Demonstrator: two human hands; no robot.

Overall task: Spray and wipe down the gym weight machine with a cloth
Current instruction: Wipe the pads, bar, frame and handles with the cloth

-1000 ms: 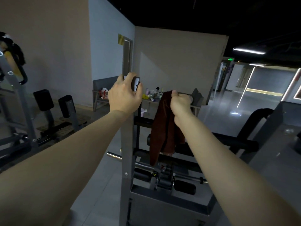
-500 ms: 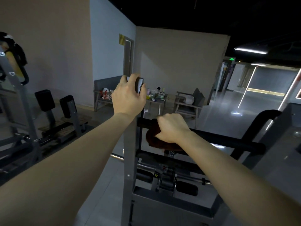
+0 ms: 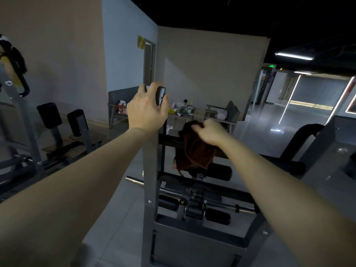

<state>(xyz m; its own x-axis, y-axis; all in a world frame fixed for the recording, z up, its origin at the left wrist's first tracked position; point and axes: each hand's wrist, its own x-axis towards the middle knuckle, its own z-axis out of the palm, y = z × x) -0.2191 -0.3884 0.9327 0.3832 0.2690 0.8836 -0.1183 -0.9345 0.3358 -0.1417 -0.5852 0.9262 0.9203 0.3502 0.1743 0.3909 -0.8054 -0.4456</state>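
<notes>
Raised from the bar (image 3: 169, 140), right hand (image 3: 211, 132) holds cloth (image 3: 194, 153); left hand (image 3: 147, 110) grips post (image 3: 150, 170).

The grey upright post (image 3: 150, 170) splits the space ahead, and the left hand (image 3: 147, 110) grips its top end. Left of the post, open floor (image 3: 115, 199) runs to the neighbouring machine (image 3: 57, 132), with a chrome bar end (image 3: 134, 181) sticking out low. Right of the post the way down is crowded: the black crossbar (image 3: 168, 140), then the padded roller (image 3: 219, 171), with narrow gaps between. The right hand (image 3: 210, 132) holds the brown cloth (image 3: 194, 153) in front of the crossbar; above it the air is open. Further right, a black curved arm (image 3: 300, 139) and a grey frame panel (image 3: 327, 151) close the side.
</notes>
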